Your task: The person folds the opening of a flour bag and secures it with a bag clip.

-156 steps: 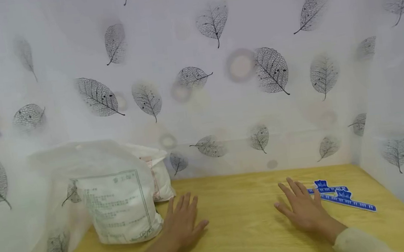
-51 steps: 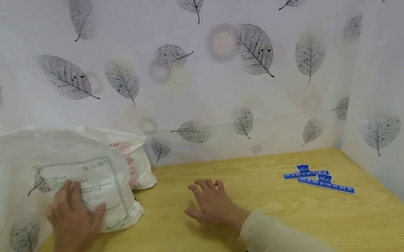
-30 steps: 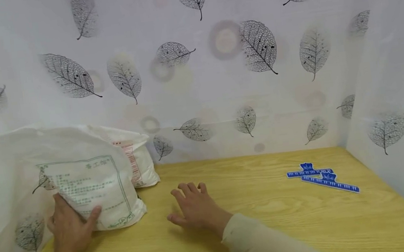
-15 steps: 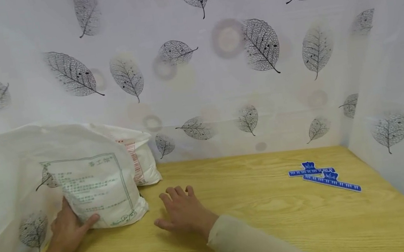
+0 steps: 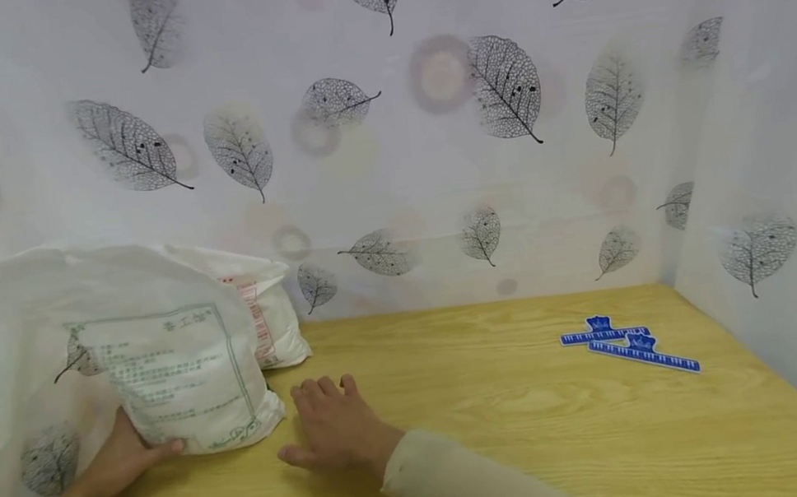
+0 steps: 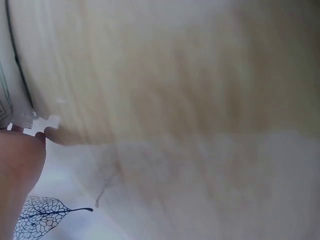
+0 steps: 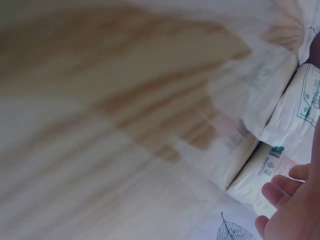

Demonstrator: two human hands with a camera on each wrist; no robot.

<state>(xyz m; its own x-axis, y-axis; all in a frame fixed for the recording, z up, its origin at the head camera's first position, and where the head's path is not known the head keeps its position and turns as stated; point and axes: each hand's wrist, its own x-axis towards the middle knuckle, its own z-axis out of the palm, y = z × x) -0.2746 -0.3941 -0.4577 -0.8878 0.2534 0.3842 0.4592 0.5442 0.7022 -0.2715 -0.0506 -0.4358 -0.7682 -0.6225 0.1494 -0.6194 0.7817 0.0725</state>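
Observation:
A filled white plastic bag (image 5: 182, 374) with green print stands at the left of the table, its loose top spread upward. My left hand (image 5: 120, 461) grips its lower left corner, thumb in front and the other fingers hidden behind. To the right of that bag my right hand (image 5: 338, 426) hovers low over the table, fingers spread and slightly bent, holding nothing. A second white bag (image 5: 280, 317) with red print stands partly hidden behind the first. In the right wrist view both bags appear beyond my right hand (image 7: 292, 207).
Two blue clips (image 5: 643, 353) with a piano-key pattern lie overlapping at the right of the wooden table (image 5: 512, 442). A white leaf-print curtain (image 5: 387, 159) encloses the table at the back and sides.
My left hand has slid from the bag's front down to its lower left corner and grips it there. My right hand has moved left across the table towards the bag.

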